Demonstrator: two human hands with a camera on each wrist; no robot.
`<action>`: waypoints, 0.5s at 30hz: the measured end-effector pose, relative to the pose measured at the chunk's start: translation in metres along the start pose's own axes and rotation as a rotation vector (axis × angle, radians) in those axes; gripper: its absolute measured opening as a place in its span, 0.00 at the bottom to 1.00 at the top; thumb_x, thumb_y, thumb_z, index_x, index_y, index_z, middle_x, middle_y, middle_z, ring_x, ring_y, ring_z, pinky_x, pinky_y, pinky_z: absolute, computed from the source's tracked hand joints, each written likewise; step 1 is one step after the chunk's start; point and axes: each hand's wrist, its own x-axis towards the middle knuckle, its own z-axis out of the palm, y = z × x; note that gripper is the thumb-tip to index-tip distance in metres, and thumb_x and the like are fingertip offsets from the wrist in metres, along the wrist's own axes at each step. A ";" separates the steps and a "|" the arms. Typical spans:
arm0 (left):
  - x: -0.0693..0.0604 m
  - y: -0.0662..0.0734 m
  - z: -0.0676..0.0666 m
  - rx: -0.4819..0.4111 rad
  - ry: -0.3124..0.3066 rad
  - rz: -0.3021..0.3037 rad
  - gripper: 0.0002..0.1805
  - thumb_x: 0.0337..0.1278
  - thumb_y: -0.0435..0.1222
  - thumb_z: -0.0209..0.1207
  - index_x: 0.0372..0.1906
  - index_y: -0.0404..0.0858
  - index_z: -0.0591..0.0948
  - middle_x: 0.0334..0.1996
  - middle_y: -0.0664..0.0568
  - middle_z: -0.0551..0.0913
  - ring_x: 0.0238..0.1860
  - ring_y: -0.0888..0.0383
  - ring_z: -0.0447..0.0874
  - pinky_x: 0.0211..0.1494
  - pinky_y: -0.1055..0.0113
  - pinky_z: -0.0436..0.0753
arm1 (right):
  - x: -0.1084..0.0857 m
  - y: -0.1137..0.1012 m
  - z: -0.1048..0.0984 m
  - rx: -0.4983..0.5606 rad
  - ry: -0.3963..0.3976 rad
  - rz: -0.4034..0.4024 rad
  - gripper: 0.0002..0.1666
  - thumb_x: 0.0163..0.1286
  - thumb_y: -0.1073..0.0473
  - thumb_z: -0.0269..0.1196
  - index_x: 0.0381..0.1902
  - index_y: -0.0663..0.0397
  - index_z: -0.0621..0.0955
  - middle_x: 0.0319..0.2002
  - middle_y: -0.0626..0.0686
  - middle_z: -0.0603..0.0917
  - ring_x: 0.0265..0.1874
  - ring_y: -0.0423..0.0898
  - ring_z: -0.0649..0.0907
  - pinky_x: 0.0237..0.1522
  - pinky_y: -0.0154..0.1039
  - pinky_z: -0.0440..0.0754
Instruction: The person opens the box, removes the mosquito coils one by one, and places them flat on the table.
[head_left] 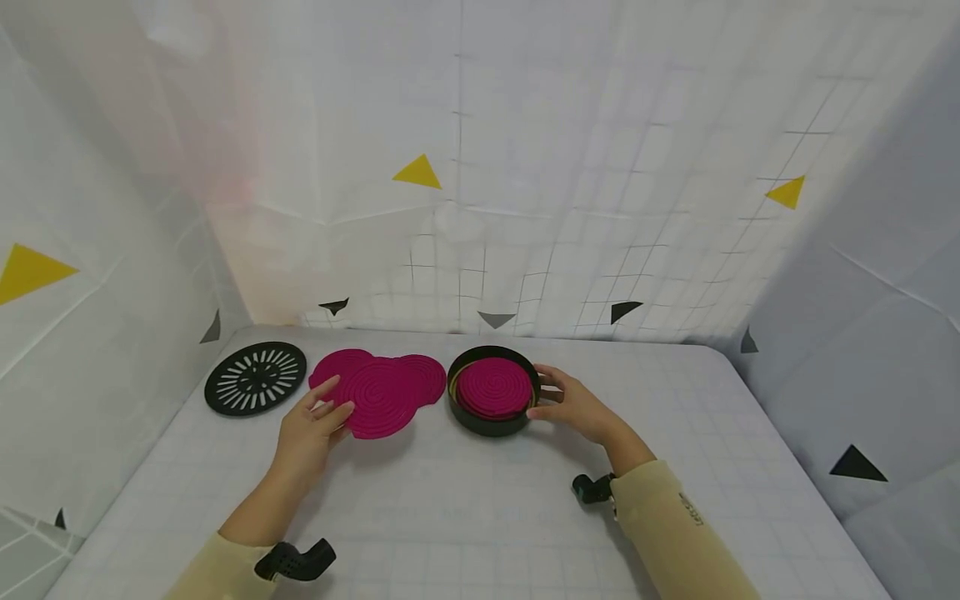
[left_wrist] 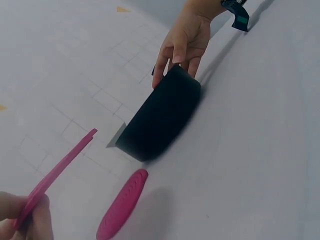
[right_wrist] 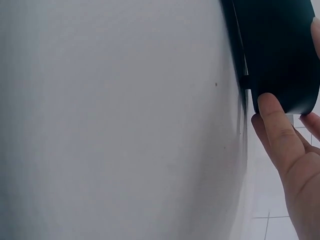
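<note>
Between the thumb and fingers of my left hand [head_left: 309, 429] is a round magenta coaster [head_left: 375, 404] with concentric ridges; the left wrist view shows it edge-on as a thin coaster [left_wrist: 62, 165], held above the table. More magenta coasters [head_left: 426, 377] lie partly hidden behind it. My right hand [head_left: 581, 408] grips the right side of a round black holder [head_left: 491, 427], thumb in front and fingers around the wall. Inside the holder sits another ridged magenta coaster [head_left: 495, 387]. In the right wrist view, fingertips touch the holder's dark outer wall [right_wrist: 280, 55].
A black round disc [head_left: 255, 379] with radial slots lies on the far left of the white table [head_left: 480, 517]. White sheets with yellow and black triangles hang behind and at both sides. Each wrist wears a black camera mount [head_left: 296, 561].
</note>
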 end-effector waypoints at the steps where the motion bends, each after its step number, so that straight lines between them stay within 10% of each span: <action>1: 0.000 -0.002 -0.003 -0.004 0.006 -0.004 0.36 0.67 0.32 0.63 0.77 0.44 0.64 0.52 0.48 0.69 0.38 0.68 0.79 0.47 0.72 0.84 | 0.000 0.000 0.000 -0.001 -0.001 0.000 0.55 0.61 0.58 0.75 0.79 0.52 0.56 0.73 0.62 0.64 0.72 0.62 0.65 0.68 0.58 0.69; 15: 0.000 -0.023 -0.048 -0.081 -0.010 -0.069 0.35 0.67 0.30 0.61 0.76 0.41 0.62 0.34 0.61 0.85 0.33 0.68 0.82 0.36 0.75 0.83 | 0.000 0.000 0.000 -0.006 -0.001 0.006 0.55 0.61 0.58 0.75 0.79 0.52 0.56 0.73 0.62 0.63 0.72 0.63 0.65 0.69 0.59 0.67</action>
